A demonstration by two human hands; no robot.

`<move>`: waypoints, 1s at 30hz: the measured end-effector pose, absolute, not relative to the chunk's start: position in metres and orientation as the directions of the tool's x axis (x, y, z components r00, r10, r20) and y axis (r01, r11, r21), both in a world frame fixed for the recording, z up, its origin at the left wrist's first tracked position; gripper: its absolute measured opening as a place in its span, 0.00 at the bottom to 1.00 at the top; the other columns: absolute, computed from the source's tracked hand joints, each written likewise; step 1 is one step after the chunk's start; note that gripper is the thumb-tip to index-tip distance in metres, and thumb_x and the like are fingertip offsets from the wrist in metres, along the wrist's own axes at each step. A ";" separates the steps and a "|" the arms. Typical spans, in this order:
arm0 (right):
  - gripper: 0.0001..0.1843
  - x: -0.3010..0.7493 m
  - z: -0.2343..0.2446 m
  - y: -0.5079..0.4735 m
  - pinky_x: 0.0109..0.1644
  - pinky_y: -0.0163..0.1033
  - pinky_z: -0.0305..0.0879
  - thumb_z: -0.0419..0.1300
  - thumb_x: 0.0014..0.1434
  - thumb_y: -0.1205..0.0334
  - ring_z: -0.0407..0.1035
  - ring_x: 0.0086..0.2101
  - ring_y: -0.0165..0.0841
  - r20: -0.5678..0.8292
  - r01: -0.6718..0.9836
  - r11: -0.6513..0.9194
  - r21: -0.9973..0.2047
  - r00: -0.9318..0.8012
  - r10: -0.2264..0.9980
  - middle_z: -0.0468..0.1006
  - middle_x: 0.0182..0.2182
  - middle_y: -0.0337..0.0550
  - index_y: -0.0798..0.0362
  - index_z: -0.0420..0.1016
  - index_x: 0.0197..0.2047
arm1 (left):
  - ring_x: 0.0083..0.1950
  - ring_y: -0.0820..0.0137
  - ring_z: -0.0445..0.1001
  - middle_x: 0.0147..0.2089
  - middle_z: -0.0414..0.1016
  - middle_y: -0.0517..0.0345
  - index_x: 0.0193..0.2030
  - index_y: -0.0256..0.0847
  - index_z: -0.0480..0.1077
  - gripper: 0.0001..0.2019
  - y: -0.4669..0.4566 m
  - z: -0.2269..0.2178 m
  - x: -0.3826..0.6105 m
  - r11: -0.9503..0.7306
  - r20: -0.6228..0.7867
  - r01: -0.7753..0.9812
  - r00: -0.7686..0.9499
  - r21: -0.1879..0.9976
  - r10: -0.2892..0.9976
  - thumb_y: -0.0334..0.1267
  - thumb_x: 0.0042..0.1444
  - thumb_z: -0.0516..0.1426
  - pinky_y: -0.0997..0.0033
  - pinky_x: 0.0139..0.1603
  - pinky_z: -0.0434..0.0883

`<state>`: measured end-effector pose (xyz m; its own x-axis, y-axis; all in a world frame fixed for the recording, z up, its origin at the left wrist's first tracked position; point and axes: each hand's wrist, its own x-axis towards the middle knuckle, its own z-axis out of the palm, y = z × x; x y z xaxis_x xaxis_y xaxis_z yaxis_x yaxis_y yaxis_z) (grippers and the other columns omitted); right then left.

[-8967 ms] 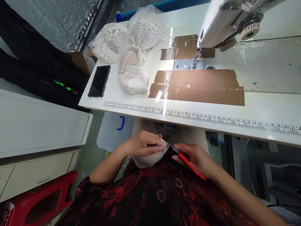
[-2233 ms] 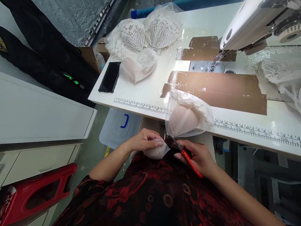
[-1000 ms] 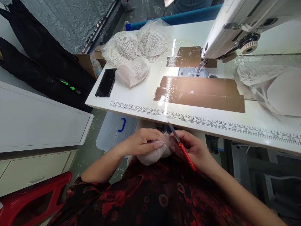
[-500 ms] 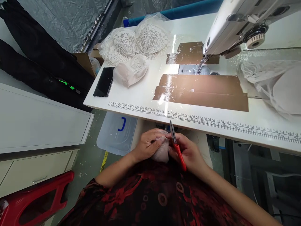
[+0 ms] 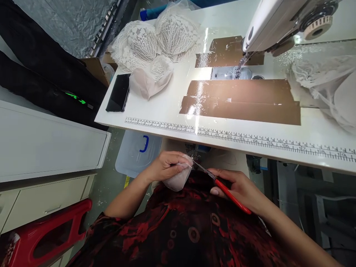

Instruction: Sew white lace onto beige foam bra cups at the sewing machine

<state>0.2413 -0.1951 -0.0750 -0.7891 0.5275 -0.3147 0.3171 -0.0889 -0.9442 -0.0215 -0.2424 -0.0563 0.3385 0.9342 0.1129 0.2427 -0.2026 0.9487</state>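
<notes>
Red scissors (image 5: 223, 187) gripped in the right hand (image 5: 240, 188) point at thin cloth (image 5: 177, 181) pinched by the left hand (image 5: 164, 167); if the cloth slips, a snip could tear it.

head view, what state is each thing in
Pale mesh fabric cup, pinched by the left grip
Left grip, closed
Red-handled metal scissors, held, tips by the cup's edge; blade opening unclear
Right grip, closed around the scissors
Flat black phone, lying screen up, dark
Paired white lace cups, lying domed side up
Cream drawer with metal handle, shut
White sewing machine, running or not unclear
</notes>
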 end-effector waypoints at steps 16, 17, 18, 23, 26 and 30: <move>0.24 0.231 -0.072 -0.191 0.52 0.38 0.67 0.63 0.55 0.54 0.70 0.49 0.41 -0.246 0.310 0.048 -0.950 -0.832 0.498 0.77 0.46 0.40 0.47 0.71 0.55 | 0.43 0.69 0.77 0.39 0.79 0.46 0.40 0.33 0.76 0.08 -0.243 -0.056 -0.019 -0.279 0.178 0.248 0.363 0.928 0.914 0.33 0.60 0.55 0.75 0.44 0.73; 0.23 0.230 -0.072 -0.190 0.51 0.38 0.66 0.63 0.56 0.54 0.70 0.49 0.40 -0.232 0.308 0.075 -0.948 -0.834 0.500 0.78 0.45 0.39 0.47 0.71 0.55 | 0.43 0.69 0.77 0.39 0.79 0.46 0.40 0.33 0.76 0.08 -0.243 -0.056 -0.019 -0.281 0.179 0.250 0.364 0.926 0.914 0.33 0.60 0.55 0.75 0.45 0.73; 0.22 0.229 -0.073 -0.190 0.51 0.38 0.66 0.63 0.56 0.53 0.70 0.48 0.39 -0.221 0.310 0.101 -0.945 -0.836 0.502 0.78 0.44 0.39 0.47 0.72 0.54 | 0.43 0.69 0.77 0.39 0.79 0.47 0.40 0.34 0.76 0.08 -0.243 -0.056 -0.019 -0.280 0.177 0.252 0.366 0.926 0.914 0.33 0.60 0.56 0.75 0.45 0.73; 0.23 0.225 -0.073 -0.188 0.48 0.38 0.66 0.62 0.56 0.48 0.71 0.45 0.38 -0.199 0.351 0.224 -0.909 -0.839 0.506 0.77 0.46 0.40 0.46 0.71 0.53 | 0.39 0.70 0.77 0.38 0.79 0.47 0.40 0.34 0.76 0.09 -0.244 -0.057 -0.017 -0.250 0.139 0.251 0.387 0.935 0.911 0.35 0.60 0.55 0.75 0.40 0.73; 0.24 0.223 -0.073 -0.186 0.46 0.38 0.65 0.61 0.55 0.46 0.71 0.43 0.37 -0.198 0.363 0.260 -0.895 -0.844 0.498 0.77 0.45 0.40 0.46 0.70 0.52 | 0.39 0.70 0.77 0.37 0.78 0.47 0.40 0.34 0.76 0.10 -0.244 -0.059 -0.017 -0.251 0.140 0.252 0.388 0.935 0.911 0.36 0.60 0.55 0.75 0.39 0.72; 0.23 0.223 -0.071 -0.185 0.44 0.37 0.64 0.62 0.54 0.45 0.70 0.40 0.36 -0.204 0.361 0.266 -0.894 -0.855 0.477 0.77 0.43 0.39 0.46 0.70 0.50 | 0.38 0.70 0.76 0.36 0.78 0.48 0.40 0.33 0.77 0.09 -0.244 -0.060 -0.018 -0.274 0.157 0.258 0.397 0.927 0.904 0.34 0.60 0.56 0.76 0.39 0.71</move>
